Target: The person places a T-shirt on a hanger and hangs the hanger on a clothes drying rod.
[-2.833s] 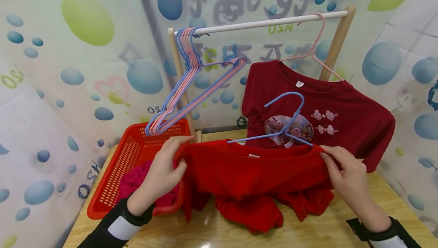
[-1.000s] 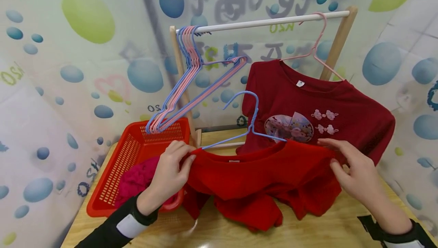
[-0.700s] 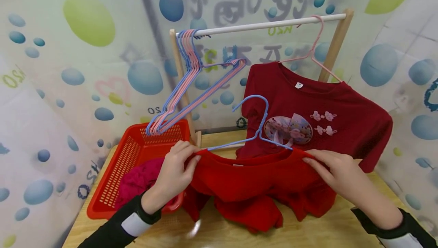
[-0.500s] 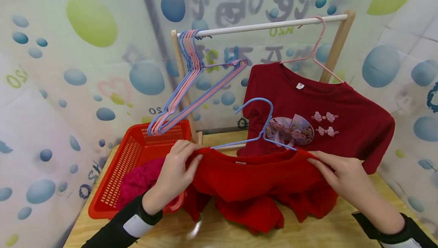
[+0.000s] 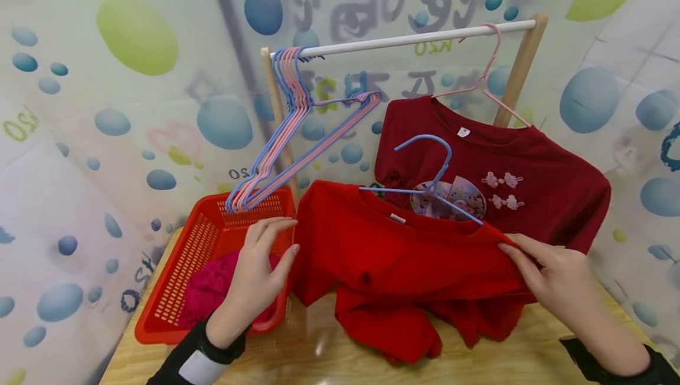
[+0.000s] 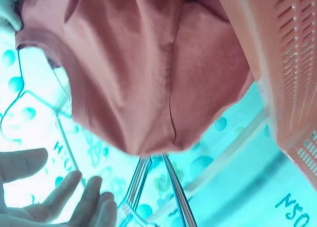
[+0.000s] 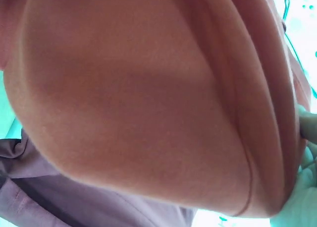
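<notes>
A red shirt [image 5: 414, 267] hangs above the table, with a blue clothes hanger [image 5: 443, 172] in its neck opening. My right hand [image 5: 560, 279] pinches the shirt's right shoulder between thumb and fingers. Beside the left sleeve, my left hand [image 5: 252, 276] has its fingers spread and holds nothing. In the left wrist view those fingers [image 6: 91, 199] stand apart from the cloth [image 6: 124, 73]. Cloth fills most of the right wrist view, with part of the right hand [image 7: 302, 197] at its edge. The hanger's arm ends are hidden inside the shirt.
A white rail [image 5: 404, 41] carries several blue and pink hangers [image 5: 297, 116] on the left. At its right hangs a dark red shirt [image 5: 552, 178] on a pink hanger [image 5: 491, 63]. A red basket [image 5: 159, 314] with magenta cloth [image 5: 207, 290] stands left on the wooden table [image 5: 329, 361].
My left hand has let go of the red shirt's left shoulder and moved slightly left. That shoulder now sits higher, and the blue hanger has shifted right and tilted. My right hand keeps its pinch.
</notes>
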Motion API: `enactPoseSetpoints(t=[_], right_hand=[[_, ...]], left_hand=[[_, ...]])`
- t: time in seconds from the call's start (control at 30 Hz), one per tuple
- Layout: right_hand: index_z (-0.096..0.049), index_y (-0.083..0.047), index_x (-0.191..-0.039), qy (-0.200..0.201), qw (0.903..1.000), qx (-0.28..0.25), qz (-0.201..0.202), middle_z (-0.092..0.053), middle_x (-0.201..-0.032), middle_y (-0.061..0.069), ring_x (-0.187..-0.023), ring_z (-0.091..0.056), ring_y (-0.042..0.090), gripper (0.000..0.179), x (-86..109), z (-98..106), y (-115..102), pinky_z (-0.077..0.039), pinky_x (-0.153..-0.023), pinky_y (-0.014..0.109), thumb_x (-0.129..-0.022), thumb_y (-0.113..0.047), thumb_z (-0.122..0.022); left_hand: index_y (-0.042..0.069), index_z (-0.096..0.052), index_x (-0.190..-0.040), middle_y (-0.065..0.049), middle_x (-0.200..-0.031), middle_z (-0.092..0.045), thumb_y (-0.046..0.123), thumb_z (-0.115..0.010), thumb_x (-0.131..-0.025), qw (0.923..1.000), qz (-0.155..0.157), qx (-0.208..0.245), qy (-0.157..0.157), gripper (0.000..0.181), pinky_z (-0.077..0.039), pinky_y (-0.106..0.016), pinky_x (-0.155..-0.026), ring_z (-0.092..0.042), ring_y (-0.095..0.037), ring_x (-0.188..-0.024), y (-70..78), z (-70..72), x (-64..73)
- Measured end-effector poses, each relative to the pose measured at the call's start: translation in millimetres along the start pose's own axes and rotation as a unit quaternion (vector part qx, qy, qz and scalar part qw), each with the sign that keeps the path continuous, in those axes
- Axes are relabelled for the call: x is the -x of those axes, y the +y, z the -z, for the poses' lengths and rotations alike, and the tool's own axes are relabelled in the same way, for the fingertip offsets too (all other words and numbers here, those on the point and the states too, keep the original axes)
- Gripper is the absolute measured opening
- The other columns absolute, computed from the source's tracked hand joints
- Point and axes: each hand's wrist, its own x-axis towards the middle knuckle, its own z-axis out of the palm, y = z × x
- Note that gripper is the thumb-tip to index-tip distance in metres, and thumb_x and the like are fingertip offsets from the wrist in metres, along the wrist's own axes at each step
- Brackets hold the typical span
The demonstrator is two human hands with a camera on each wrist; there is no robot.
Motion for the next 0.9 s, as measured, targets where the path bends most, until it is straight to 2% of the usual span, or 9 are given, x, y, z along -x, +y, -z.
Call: enactPoseSetpoints(t=[0.1, 0.23, 0.3, 0.4, 0.47, 0.53, 0.7, 0.9], right_hand=[[-0.077, 0.003, -0.098, 0.003, 0.9996, 0.026, -0.014, -0.075, -0.078, 0.021, -0.043, -0.051, 0.018, 0.024, 1.8, 2.7, 0.7, -0.038, -0.043, 0.019, -0.094, -0.021, -0.073], [-0.077, 0.005, -0.097, 0.018, 0.9982, 0.05, -0.027, -0.071, -0.067, 0.019, -0.041, -0.042, 0.011, 0.037, 2.1, 4.7, 1.4, -0.034, -0.04, 0.021, -0.1, -0.03, -0.065], [-0.076, 0.007, -0.097, 0.022, 0.9971, 0.06, -0.042, -0.07, -0.066, 0.021, -0.041, -0.038, 0.007, 0.034, 1.0, 5.7, 0.5, -0.032, -0.04, 0.021, -0.099, -0.026, -0.067], [-0.076, 0.009, -0.098, 0.023, 0.9942, 0.071, -0.077, -0.07, -0.069, 0.025, -0.042, -0.032, 0.003, 0.018, -2.2, 6.8, -1.9, -0.03, -0.04, 0.018, -0.088, -0.005, -0.076], [-0.075, 0.009, -0.1, 0.02, 0.9919, 0.076, -0.1, -0.069, -0.07, 0.026, -0.043, -0.03, 0.002, 0.022, -5.3, 7.1, -3.7, -0.029, -0.04, 0.017, -0.079, 0.005, -0.08], [-0.075, 0.009, -0.1, 0.027, 0.9906, 0.078, -0.109, -0.069, -0.071, 0.027, -0.042, -0.032, 0.005, 0.023, -8.9, 6.5, -3.6, -0.029, -0.04, 0.017, -0.078, 0.005, -0.08], [-0.074, 0.011, -0.101, 0.045, 0.9877, 0.086, -0.122, -0.07, -0.076, 0.031, -0.041, -0.043, 0.023, 0.021, -17.4, 3.2, 0.4, -0.032, -0.04, 0.017, -0.082, 0.003, -0.078], [-0.073, 0.013, -0.106, 0.063, 0.9851, 0.086, -0.135, -0.068, -0.075, 0.032, -0.043, -0.047, 0.034, 0.022, -33.6, -0.7, 8.3, -0.029, -0.041, 0.015, -0.09, -0.002, -0.073]], left_hand=[[0.002, -0.068, -0.121, -0.009, -0.122, -0.067, 0.002, -0.077, -0.088, 0.9999, 0.017, 0.002, 0.0, 0.034, -0.053, -0.044, -0.088, -0.056, -0.024, -0.112, -1.0, 2.2, 3.9], [0.004, -0.07, -0.118, -0.007, -0.117, -0.069, 0.004, -0.078, -0.087, 0.9991, 0.041, 0.001, -0.005, 0.031, -0.053, -0.044, -0.083, -0.057, -0.021, -0.108, -1.3, 3.4, 9.2], [0.004, -0.071, -0.117, -0.006, -0.115, -0.069, 0.004, -0.078, -0.087, 0.9987, 0.051, 0.001, -0.004, 0.031, -0.053, -0.044, -0.083, -0.058, -0.021, -0.108, -1.5, 3.6, 11.3], [0.004, -0.072, -0.117, -0.006, -0.114, -0.07, 0.003, -0.077, -0.089, 0.9978, 0.066, 0.005, 0.004, 0.029, -0.052, -0.043, -0.083, -0.058, -0.019, -0.106, -1.2, 5.2, 13.7], [0.003, -0.072, -0.118, -0.005, -0.114, -0.071, 0.002, -0.076, -0.089, 0.9968, 0.079, 0.007, 0.012, 0.029, -0.051, -0.041, -0.082, -0.058, -0.018, -0.104, -0.9, 7.5, 15.2], [0.003, -0.072, -0.118, -0.005, -0.115, -0.071, 0.003, -0.074, -0.091, 0.9955, 0.091, 0.011, 0.022, 0.028, -0.051, -0.039, -0.082, -0.058, -0.017, -0.103, -0.5, 10.8, 16.5], [0.003, -0.071, -0.119, -0.008, -0.117, -0.072, 0.004, -0.072, -0.093, 0.9914, 0.12, 0.021, 0.047, 0.026, -0.047, -0.026, -0.088, -0.06, -0.02, -0.11, -1.9, 18.2, 17.9], [0.003, -0.07, -0.122, -0.009, -0.12, -0.071, 0.008, -0.069, -0.096, 0.9858, 0.154, 0.034, 0.057, 0.026, -0.042, -0.013, -0.09, -0.061, -0.02, -0.112, -3.1, 22.0, 19.4]])
